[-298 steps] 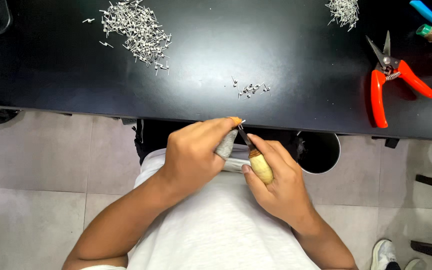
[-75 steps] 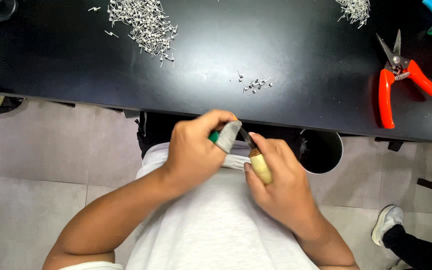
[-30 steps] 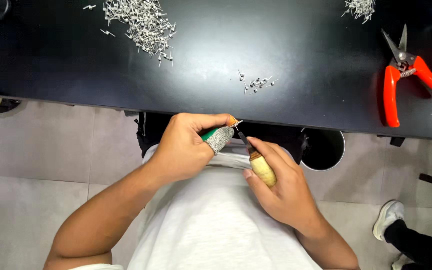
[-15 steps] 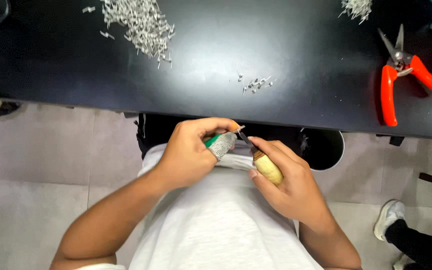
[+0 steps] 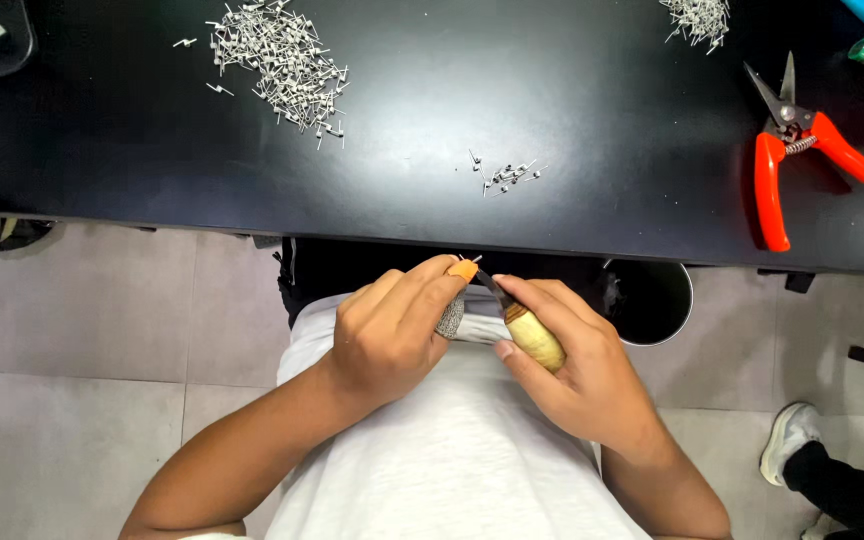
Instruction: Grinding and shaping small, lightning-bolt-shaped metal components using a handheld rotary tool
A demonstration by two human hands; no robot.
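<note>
Fingers of left hand [image 5: 392, 335] now curl tighter round grey piece [image 5: 450, 318], green hidden; right hand [image 5: 572, 365] still grips wooden-handled tool [image 5: 530, 336]

pin heaps: 3 [image 5: 277, 60] | red-handled snips: 1 [image 5: 802, 150] | wooden-handled tool: 1 [image 5: 532, 337] | hands: 2 [image 5: 392, 335]

Bright, even overhead light puts a soft sheen on the black surface [image 5: 552, 90], with short shadows, sharp focus and slight bending at the edges.
</note>
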